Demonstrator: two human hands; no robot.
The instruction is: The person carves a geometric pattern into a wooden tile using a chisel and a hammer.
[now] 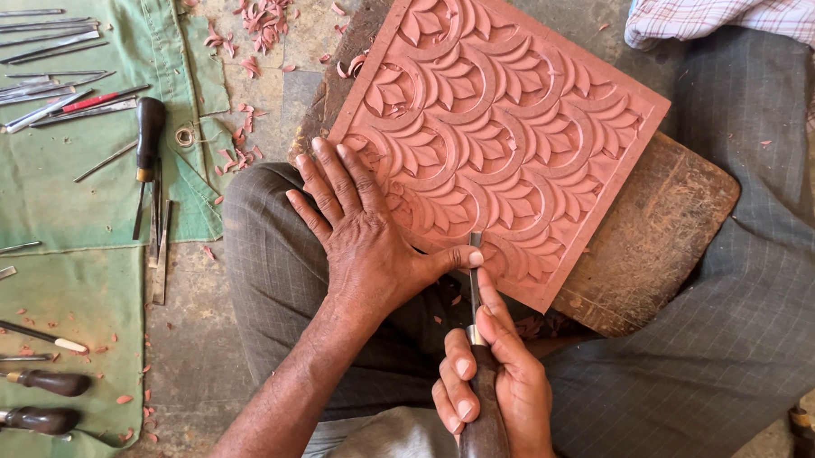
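Head view: chisels (pixel 46 99) on green cloth (pixel 65 208)

- The dark wooden chisel handle (pixel 484 430) in the right hand (pixel 497 386) runs off the bottom edge.
- The left hand (pixel 362 232) covers the reddish carved square panel's (pixel 510 124) lower-left corner.

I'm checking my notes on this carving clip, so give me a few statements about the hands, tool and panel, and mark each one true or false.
1. The right hand grips a dark-handled chisel. True.
2. The left hand holds a mallet. False: it lies flat on the reddish carved panel.
3. The panel rests on a wooden board over the lap. True.
4. The spare tools lie on a blue cloth. False: the green cloth is under them.
5. The chisel's blade meets the panel's near edge. True.
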